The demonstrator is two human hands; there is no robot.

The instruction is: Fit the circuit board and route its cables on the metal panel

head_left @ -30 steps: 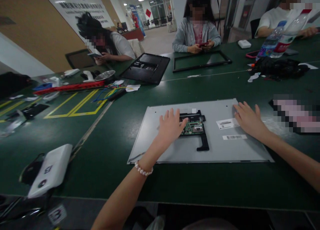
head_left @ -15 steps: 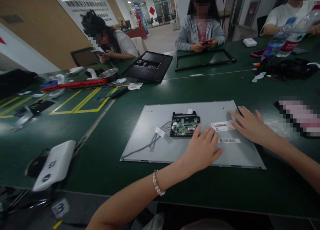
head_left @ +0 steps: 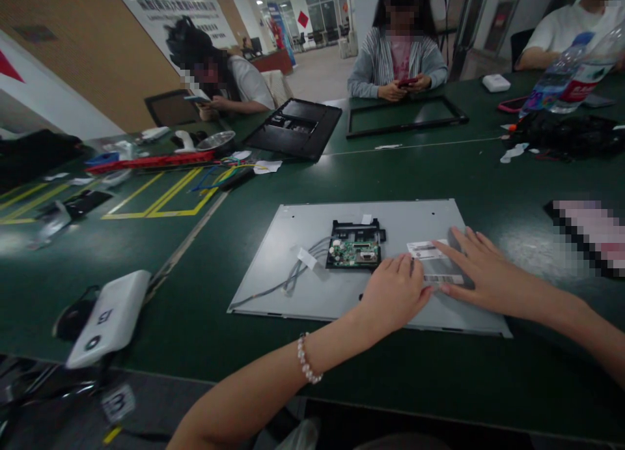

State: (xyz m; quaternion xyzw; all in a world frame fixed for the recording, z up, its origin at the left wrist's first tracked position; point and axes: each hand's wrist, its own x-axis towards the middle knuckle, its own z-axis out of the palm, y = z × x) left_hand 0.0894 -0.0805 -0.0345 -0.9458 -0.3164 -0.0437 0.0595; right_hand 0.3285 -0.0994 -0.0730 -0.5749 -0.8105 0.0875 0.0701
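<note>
A grey metal-backed display panel lies flat on the green table in front of me. On it sits a green circuit board in a black frame, with grey cables running to the lower left corner. My left hand rests low over the panel, just right of the board, fingers extended close together and thumb apart. Spread over the panel's right part, my right hand has its fingertips by a white label and a barcode strip. Neither hand grasps anything.
A black back cover and a black bezel frame lie farther back. A white box-shaped device is at the left edge, a phone at right. Bottles stand back right. Several people sit across the table.
My right hand has moved toward me and left, nearer my left hand. My left hand's fingers have drawn in slightly. The view has shifted a little.
</note>
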